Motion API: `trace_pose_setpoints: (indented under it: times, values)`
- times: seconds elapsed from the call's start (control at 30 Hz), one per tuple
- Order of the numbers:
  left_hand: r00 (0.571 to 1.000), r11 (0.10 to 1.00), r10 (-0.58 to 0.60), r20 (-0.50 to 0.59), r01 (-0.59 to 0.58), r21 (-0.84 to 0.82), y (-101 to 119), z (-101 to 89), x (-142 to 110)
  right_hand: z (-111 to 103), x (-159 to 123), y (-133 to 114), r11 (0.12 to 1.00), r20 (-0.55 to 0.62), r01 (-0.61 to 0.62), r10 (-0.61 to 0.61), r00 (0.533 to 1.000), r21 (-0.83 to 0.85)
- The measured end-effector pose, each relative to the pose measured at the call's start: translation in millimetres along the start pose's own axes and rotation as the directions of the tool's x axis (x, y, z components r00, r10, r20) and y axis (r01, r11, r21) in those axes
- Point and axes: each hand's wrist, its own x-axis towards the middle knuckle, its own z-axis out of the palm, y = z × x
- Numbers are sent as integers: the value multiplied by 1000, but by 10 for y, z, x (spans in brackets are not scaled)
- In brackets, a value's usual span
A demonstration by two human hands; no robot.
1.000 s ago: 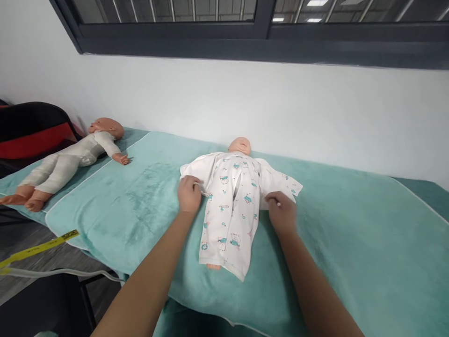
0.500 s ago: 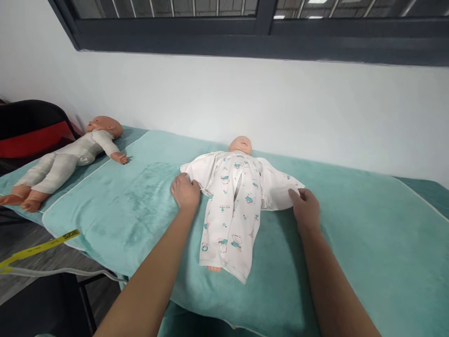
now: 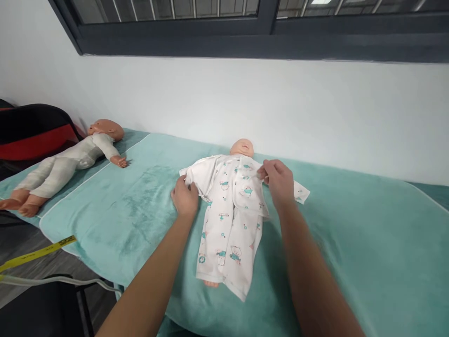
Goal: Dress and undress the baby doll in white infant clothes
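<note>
A baby doll (image 3: 242, 147) lies on its back with its head against the wall. A white baby gown (image 3: 220, 234) with teal and pink prints covers its body; a bit of a foot shows below the hem. My left hand (image 3: 184, 196) is closed on the lower edge of the sleeve at the left. My right hand (image 3: 279, 181) pinches the gown's cloth by the shoulder at the right. Between them a printed flap (image 3: 247, 189) lies folded over the chest, and the cuff of the right-side sleeve (image 3: 300, 192) sticks out beyond my right hand.
The bed has a teal plush cover (image 3: 140, 201). Another doll (image 3: 77, 157) in white clothing lies at the far left. Black and red chairs (image 3: 38, 135) stand there too. A yellow strap (image 3: 38, 255) and a pale cable (image 3: 56, 281) hang at the front left.
My right hand has moved from the cuff in toward the doll's shoulder. A flap of the gown now lies across the chest. My left hand stays at its sleeve.
</note>
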Motion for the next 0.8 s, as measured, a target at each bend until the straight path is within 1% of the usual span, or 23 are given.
trace_pose_setpoints:
  times: [0.03,0.07,0.13,0.2,0.27,0.33,0.37,0.4,0.43,0.47,0.5,0.53,0.57,0.6,0.63,0.67,0.7,0.73,0.77,0.8]
  values:
    - [1000,1000,-18,6,18,-19,3,-6,2,34,-9,124,999,-47,6,-8,999,-46]
    - [999,998,-38,20,39,-45,3,-10,5,67,-29,230,994,-47,7,-12,999,-105]
    - [995,989,-73,67,81,-124,1,-8,23,127,-83,360,980,-15,27,-30,999,-199]
    - [988,959,-100,116,127,-255,15,-1,60,170,-121,388,962,28,81,-77,997,-260]
    - [982,886,-119,148,172,-431,83,-9,105,196,-123,363,950,51,135,-126,991,-281]
    - [979,781,-110,170,191,-595,235,-58,128,208,-94,338,952,52,149,-140,989,-267]
    - [980,730,-84,180,184,-658,343,-102,117,210,-74,334,958,43,139,-132,990,-252]
    - [981,694,-32,192,159,-702,467,-158,88,210,-52,338,964,37,122,-117,992,-235]
    - [977,676,62,203,109,-729,599,-222,39,207,-32,348,971,30,104,-100,995,-216]
    - [965,667,169,202,39,-744,730,-288,-26,204,-14,361,977,20,86,-84,996,-195]
    - [909,678,324,260,-31,-735,849,-353,-104,200,1,377,983,7,68,-68,998,-170]
    - [806,704,474,355,-104,-703,948,-410,-184,196,12,393,988,-8,51,-52,999,-143]
    - [661,709,606,442,-197,-677,1021,-456,-257,194,20,407,993,-20,36,-38,999,-116]
    - [498,692,692,522,-251,-677,1065,-488,-314,194,23,418,996,-31,23,-26,999,-91]
    - [367,684,722,587,-252,-684,1084,-505,-346,197,24,426,997,-43,12,-15,999,-71]
    - [298,688,721,625,-206,-696,1083,-507,-348,202,24,430,998,-51,6,-9,999,-58]
    - [307,700,700,644,-116,-705,1071,-494,-318,208,22,431,999,-61,7,-10,998,-53]
    - [386,704,658,646,-11,-710,1057,-465,-258,215,21,428,998,-75,18,-23,997,-58]
    - [508,694,591,626,75,-716,1048,-421,-172,221,20,424,997,-86,39,-46,995,-73]
    - [643,676,500,580,129,-725,1049,-360,-67,226,22,419,993,-93,71,-80,992,-95]
